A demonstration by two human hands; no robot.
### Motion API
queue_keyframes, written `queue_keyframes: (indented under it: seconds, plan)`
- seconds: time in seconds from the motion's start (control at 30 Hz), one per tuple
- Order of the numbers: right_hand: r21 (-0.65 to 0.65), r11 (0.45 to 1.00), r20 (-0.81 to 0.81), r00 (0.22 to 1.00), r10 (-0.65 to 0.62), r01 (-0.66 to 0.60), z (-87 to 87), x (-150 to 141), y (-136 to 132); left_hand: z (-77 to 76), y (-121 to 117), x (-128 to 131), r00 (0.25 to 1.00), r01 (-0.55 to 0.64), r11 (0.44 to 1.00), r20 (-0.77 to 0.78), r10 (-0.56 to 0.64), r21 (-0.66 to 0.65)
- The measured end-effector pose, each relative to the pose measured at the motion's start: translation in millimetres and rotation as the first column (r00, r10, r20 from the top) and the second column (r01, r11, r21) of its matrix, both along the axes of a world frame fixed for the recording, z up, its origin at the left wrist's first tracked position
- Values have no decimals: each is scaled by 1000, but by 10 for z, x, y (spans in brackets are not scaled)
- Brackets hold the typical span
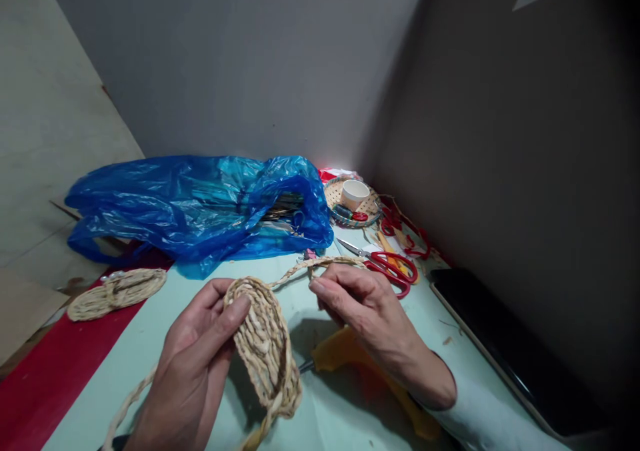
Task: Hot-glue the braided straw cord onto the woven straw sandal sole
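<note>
My left hand [203, 354] grips an oval sole [263, 344] of coiled, braided straw, thumb on its face and fingers behind. From the sole's upper end a braided straw cord [293, 272] runs to the right. My right hand [367, 311] is closed in a pinch at this cord; its fingertips partly hide the spot. More braid [263, 431] hangs off the sole's lower end, and another length [127, 401] passes beside my left wrist. Beneath my right hand lies a yellow glue gun [340, 351], its metal tip close to the sole and its body partly covered.
A finished-looking small straw slipper [117, 294] lies at the left on red cloth [75, 377]. Behind my hands rests a blue plastic bag [200, 204]. Red-handled scissors [395, 271], a woven tray [333, 201] with a white cup [355, 194], and a black flat device [500, 344] occupy the right.
</note>
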State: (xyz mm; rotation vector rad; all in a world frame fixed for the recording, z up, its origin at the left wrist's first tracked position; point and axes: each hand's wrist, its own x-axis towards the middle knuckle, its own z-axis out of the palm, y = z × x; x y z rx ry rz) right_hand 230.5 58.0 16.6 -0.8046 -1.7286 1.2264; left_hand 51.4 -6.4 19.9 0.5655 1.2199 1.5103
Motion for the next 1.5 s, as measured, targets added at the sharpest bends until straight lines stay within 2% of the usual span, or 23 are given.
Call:
queue_keyframes:
  seconds: [0.13, 0.23, 0.4, 0.57, 0.77, 0.87, 1.0, 1.17, 1.27, 1.4, 1.5]
  plan:
    - [4, 992, -34, 992, 123, -123, -10, -27, -13, -14, -21, -4, 1000, 24, 999, -9, -23, 26]
    - [7, 987, -67, 985, 160, -160, -34, -38, -4, -20, -21, -7, 1000, 24, 999, 7, -24, 35]
    - [-18, 989, -67, 987, 147, -148, -42, -32, 12, -15, -2, -22, 999, 35, 998, 40, -38, 61]
    - [-57, 994, 4, 996, 94, -93, -18, -19, -20, -70, 39, -91, 997, 31, 998, 73, -36, 60]
    - [-49, 999, 79, 997, 9, -5, -49, -5, -78, -153, 92, -118, 999, 35, 994, 18, -37, 108]
    - [-22, 1000, 110, 994, 4, -1, -90, -24, -89, -177, 101, -96, 998, 55, 992, -6, -55, 114]
    - [81, 996, 104, 994, -29, 21, -106, -47, -88, -217, 106, -85, 996, 85, 990, -21, -83, 117]
    - [138, 989, 81, 996, 35, -46, -57, -39, -102, -272, 125, -99, 993, 121, 986, -21, -119, 114]
    - [166, 981, 54, 995, 88, -96, -29, -39, -99, -290, 149, -124, 995, 100, 990, 3, -101, 99]
    - [147, 986, 18, 997, 81, -83, -29, -36, -46, -284, 183, -169, 997, 52, 997, 48, -55, 60]
    - [108, 993, 6, 999, 54, -55, -25, -23, 0, -272, 199, -181, 993, 67, 997, 93, -69, 28]
